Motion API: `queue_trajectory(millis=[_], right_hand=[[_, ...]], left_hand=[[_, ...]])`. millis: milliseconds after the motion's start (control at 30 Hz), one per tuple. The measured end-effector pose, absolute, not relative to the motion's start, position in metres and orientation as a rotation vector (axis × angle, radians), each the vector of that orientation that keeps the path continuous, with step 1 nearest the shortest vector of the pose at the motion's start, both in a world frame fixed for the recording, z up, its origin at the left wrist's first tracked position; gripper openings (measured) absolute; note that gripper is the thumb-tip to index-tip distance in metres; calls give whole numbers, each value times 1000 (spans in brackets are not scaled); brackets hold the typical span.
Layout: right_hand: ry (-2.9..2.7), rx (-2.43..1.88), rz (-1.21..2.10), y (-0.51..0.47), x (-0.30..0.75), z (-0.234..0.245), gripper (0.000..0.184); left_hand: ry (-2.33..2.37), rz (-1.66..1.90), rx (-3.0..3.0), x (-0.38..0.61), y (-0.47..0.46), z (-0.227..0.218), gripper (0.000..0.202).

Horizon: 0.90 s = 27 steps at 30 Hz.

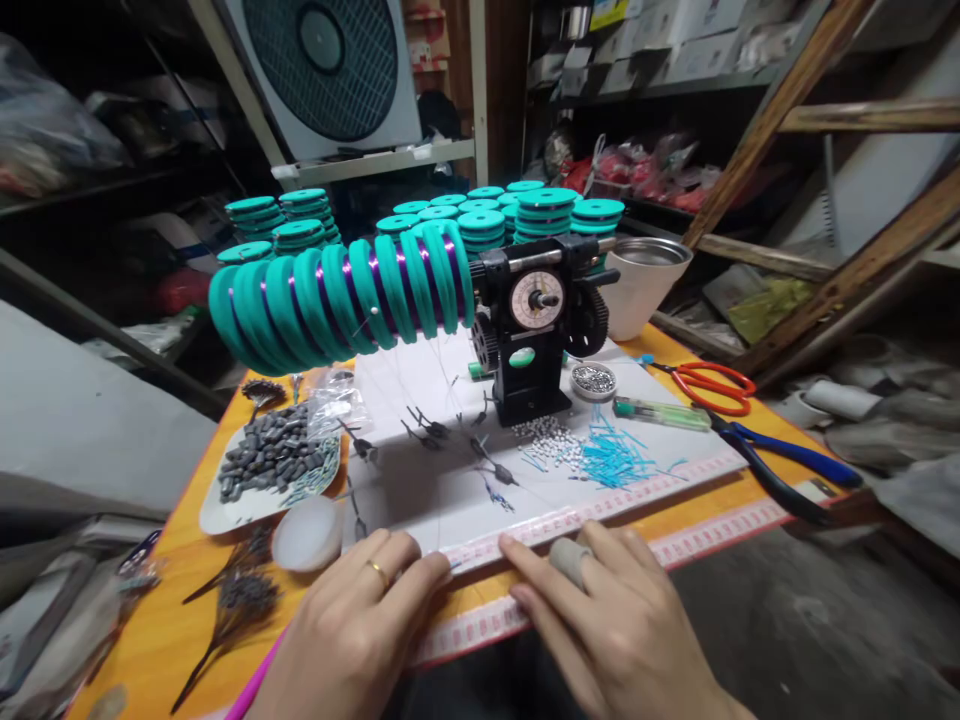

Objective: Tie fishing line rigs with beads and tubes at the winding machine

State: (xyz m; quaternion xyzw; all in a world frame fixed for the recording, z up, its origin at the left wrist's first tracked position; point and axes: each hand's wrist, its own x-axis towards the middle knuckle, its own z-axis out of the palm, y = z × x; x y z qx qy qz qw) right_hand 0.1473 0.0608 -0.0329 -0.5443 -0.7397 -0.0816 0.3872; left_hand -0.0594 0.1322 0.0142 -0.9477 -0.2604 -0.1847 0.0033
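My left hand (352, 620), a gold ring on one finger, rests at the front edge of the white board (480, 500). Its fingers are curled, with the thumb pressed beside the index finger; whatever lies in them is too small to make out. My right hand (615, 610), wearing a grey band, touches the same edge by the printed measuring tape (540, 530), index finger stretched out and thumb apart. Beyond them stands a black winding machine (529, 330) carrying a row of teal spools (337, 290) wound with purple thread. Thin lines hang down to several dark tufted pieces (431, 428).
A white tray (214, 515) of grey pellets and a translucent cup (306, 535) stand left. White beads (551, 440), blue tube bits (615, 455), a dish (594, 380), cutter (660, 413), red-handled scissors (712, 385) and blue-handled pliers (787, 455) lie right. Stacked spools (480, 220) stand behind.
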Motion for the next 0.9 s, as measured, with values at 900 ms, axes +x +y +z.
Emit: queue_trajectory(millis=[900], right_hand=[[-1763, -1454, -274, 48, 174, -54, 28]], left_hand=[[-716, -652, -2934, -63, 139, 12, 18]])
